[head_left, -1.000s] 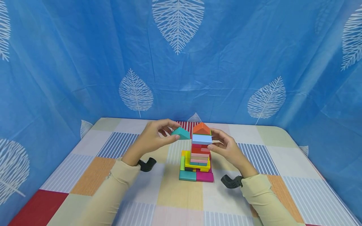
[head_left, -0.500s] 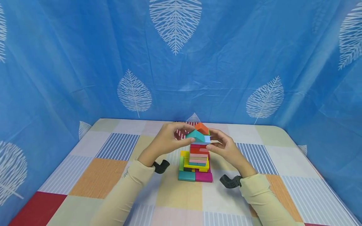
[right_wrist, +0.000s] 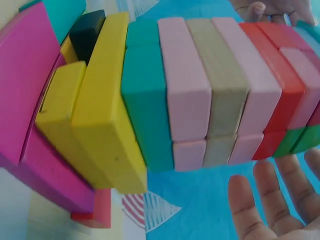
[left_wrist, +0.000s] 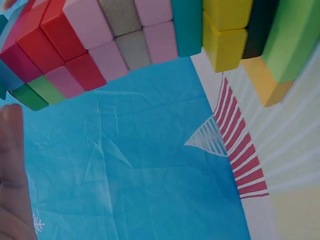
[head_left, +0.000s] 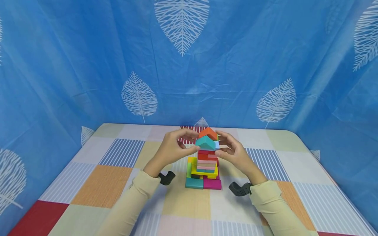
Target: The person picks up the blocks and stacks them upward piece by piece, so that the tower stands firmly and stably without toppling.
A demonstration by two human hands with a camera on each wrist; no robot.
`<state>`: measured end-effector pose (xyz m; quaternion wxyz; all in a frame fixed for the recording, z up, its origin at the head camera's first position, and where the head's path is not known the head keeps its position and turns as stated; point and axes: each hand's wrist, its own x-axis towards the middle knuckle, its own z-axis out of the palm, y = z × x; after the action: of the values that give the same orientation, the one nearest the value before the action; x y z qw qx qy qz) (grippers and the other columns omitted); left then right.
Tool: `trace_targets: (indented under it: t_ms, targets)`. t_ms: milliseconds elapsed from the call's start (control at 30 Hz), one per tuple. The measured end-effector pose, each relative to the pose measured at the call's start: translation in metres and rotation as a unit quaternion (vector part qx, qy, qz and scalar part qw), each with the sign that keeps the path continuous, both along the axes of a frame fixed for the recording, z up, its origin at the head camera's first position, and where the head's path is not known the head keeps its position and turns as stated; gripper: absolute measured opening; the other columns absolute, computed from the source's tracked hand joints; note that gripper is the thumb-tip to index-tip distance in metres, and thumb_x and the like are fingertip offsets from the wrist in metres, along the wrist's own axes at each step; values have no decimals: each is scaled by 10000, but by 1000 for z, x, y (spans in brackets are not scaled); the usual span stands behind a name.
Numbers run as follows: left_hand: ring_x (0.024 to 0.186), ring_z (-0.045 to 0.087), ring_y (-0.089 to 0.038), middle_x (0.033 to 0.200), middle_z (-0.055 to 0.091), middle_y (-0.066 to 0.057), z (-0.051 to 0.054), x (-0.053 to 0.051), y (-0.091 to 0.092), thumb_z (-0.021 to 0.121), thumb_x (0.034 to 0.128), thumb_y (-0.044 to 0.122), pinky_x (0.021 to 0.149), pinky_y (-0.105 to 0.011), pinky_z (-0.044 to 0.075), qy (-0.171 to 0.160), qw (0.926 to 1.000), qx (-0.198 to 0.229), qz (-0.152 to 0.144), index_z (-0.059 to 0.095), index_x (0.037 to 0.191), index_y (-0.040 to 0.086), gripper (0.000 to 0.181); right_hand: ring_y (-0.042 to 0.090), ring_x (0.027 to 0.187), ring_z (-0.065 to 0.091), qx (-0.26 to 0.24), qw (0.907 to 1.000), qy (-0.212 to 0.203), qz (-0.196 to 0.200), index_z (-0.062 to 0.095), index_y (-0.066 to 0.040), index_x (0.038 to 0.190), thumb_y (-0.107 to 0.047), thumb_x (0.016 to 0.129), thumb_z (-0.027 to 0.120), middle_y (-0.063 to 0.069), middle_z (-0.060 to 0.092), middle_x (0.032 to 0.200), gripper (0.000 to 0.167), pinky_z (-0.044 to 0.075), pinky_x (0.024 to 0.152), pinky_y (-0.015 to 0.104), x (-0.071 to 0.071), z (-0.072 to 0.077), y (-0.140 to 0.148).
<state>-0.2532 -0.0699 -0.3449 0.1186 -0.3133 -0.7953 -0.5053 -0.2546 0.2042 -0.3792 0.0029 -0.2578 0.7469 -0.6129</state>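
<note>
A tall tower of coloured wooden blocks stands in the middle of the table, with red blocks point(head_left: 206, 155) in its upper part. At its top front sits a teal triangular block point(head_left: 205, 143), just before an orange triangular block point(head_left: 208, 133). My left hand point(head_left: 172, 146) is at the left of the teal block, thumb and fingers spread around its side; whether they touch it is unclear. On the other side my right hand point(head_left: 234, 152) has its thumb and fingers beside the upper tower. Its straight fingers point(right_wrist: 267, 195) lie close to the green blocks point(right_wrist: 300, 139) in the right wrist view.
The tower's base has a teal block point(head_left: 194, 183) and a magenta block point(head_left: 212, 184) in front. A patchwork cloth point(head_left: 186, 203) covers the table. Behind hangs a blue curtain point(head_left: 224, 78) with white leaf prints. Each wrist wears a black camera mount point(head_left: 240, 189).
My left hand has carried the teal triangular block rightward onto the tower's top front, straightened it and loosened its pinch. My right hand stays beside the tower, its upper fingers slightly raised.
</note>
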Motion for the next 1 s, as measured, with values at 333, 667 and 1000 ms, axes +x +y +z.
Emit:
trace_targets:
  t_ms: [333, 667, 1000]
  targets:
    - [929, 766, -254, 1044, 795, -91, -3, 1, 5, 902, 879, 96, 723, -297, 622, -115, 9998, 146, 56, 770, 1153, 11, 316, 308, 1289, 538, -5, 9999, 91, -146, 436, 51, 1587, -89, 1012, 695, 261, 531, 1481, 646, 528, 1020, 217, 5, 5, -5]
    - [927, 759, -227, 1046, 796, -79, -3, 2, 8, 913, 875, 119, 719, -299, 615, -177, 9995, 179, 196, 767, 1143, 27, 318, 276, 1282, 539, 50, 9998, 100, -177, 443, 59, 1579, -53, 1029, 631, 267, 532, 1468, 592, 511, 1033, 208, 7, 5, -6]
    - [923, 763, -202, 1027, 804, -73, -5, 1, 10, 925, 865, 115, 736, -331, 633, -188, 9994, 199, 218, 766, 1147, 32, 334, 201, 1279, 545, 43, 9998, 113, -148, 434, 58, 1584, -55, 1031, 614, 265, 522, 1473, 592, 501, 1043, 204, 7, 5, -5]
